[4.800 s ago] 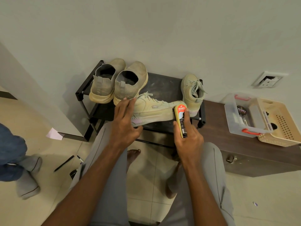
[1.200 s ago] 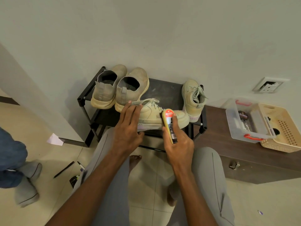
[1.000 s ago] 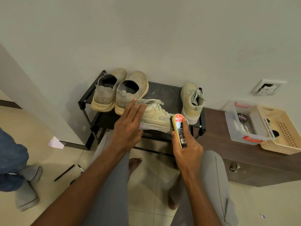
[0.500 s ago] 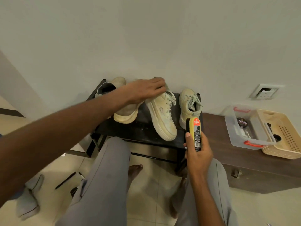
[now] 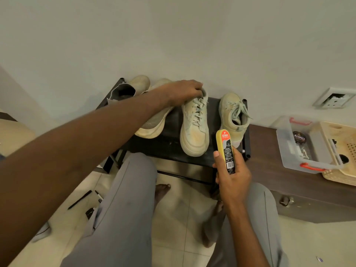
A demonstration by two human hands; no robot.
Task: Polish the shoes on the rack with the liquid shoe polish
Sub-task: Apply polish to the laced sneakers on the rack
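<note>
On the black shoe rack (image 5: 165, 145) stand several pale shoes. A laced cream sneaker (image 5: 194, 128) sits upright with its toe toward me, and my left hand (image 5: 183, 91) grips its heel end with curled fingers. Its mate (image 5: 234, 116) stands to the right, toe toward the wall. Two beige slip-ons (image 5: 154, 124) lie to the left, partly hidden by my forearm. My right hand (image 5: 232, 178) holds the yellow liquid shoe polish bottle (image 5: 225, 149) upright in front of the rack, apart from the shoes.
A dark wooden cabinet (image 5: 269, 182) adjoins the rack on the right, carrying a clear box with red handles (image 5: 304, 147) and a cream basket (image 5: 342, 155). A wall socket (image 5: 335, 98) is above. Pens (image 5: 80, 199) lie on the tiled floor. My grey-trousered knees are below.
My left hand turned the laced sneaker from lying sideways at the rack's front to standing upright toe toward me, further back. My right hand drew the polish bottle away from the shoe.
</note>
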